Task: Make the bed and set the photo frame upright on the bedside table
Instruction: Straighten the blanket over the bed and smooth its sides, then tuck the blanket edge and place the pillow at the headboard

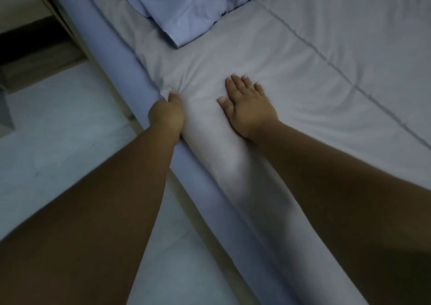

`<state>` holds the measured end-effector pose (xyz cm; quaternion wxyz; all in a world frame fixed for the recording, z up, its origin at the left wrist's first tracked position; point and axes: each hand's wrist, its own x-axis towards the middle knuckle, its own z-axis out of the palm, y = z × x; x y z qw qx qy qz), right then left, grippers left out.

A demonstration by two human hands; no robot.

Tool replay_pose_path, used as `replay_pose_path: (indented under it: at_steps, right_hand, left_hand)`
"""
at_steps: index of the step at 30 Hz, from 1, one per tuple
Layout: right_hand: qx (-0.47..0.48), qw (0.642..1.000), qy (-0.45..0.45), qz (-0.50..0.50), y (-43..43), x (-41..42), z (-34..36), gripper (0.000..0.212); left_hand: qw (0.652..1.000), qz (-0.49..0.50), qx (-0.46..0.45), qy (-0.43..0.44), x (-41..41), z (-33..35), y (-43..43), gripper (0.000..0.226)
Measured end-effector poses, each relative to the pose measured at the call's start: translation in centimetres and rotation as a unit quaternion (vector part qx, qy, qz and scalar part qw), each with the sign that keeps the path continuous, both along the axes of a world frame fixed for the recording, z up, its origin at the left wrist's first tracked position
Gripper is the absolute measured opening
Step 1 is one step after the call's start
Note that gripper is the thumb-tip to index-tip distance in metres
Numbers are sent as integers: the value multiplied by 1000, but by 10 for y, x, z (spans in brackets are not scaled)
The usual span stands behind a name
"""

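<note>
A person leans over the side of a bed, both bare arms reaching in from the 6 o'clock edge of the view. The left hand [166, 113] is closed in a pinch on the edge of the pale sheet [268, 55] right at the mattress side, where the cloth bunches into small folds fanning out toward 1 o'clock. The right hand [247, 105] lies flat on the sheet just beside it, palm down, fingers spread a little and pointing toward 12 o'clock. The bed's long side runs as a diagonal from 11 o'clock down to 5 o'clock, marked by the blue padded bed rail [121, 67] that borders the sheet. A seam [331, 62] in the sheet crosses the mattress from 12 o'clock to 4 o'clock, roughly parallel to that rail. A blue pillow [182, 6] sits at 12 o'clock, one corner pointing down toward the hands. Pale floor [65, 123] fills the 9 o'clock side. The light is dim.
</note>
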<state>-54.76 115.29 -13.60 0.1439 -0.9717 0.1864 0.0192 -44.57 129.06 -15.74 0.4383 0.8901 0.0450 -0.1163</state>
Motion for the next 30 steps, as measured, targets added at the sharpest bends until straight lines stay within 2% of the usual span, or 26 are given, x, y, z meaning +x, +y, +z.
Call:
replay_pose_path:
  at_steps: [2,5,15,19,22,26,30]
  right_hand:
    - [-20,1000,-5,3,3,9,-2,59]
    - [-31,999,-14,7,8,12,-3,59]
    - [1,1000,-8,11,-4,19,7,60]
    - [30,999,-16,15,-29,44,36,59]
    - [17,999,-37,18,-54,66,67,57]
    - [-5,997,-77,-3,-90,97,102,55]
    - [-13,994,-104,-41,-123,134,128,54]
  left_hand:
    - [999,-25,-3,-24,0,-4,10,60]
    - [999,-50,9,-11,0,-2,18,59]
    - [994,-48,96,13,2,19,18,52]
    - [991,-39,115,-59,34,54,-1,52]
    - [982,-48,136,-119,69,94,-30,54]
    - [956,-129,148,-217,111,142,-78,51]
    - [931,-206,152,-261,155,174,-121,49]
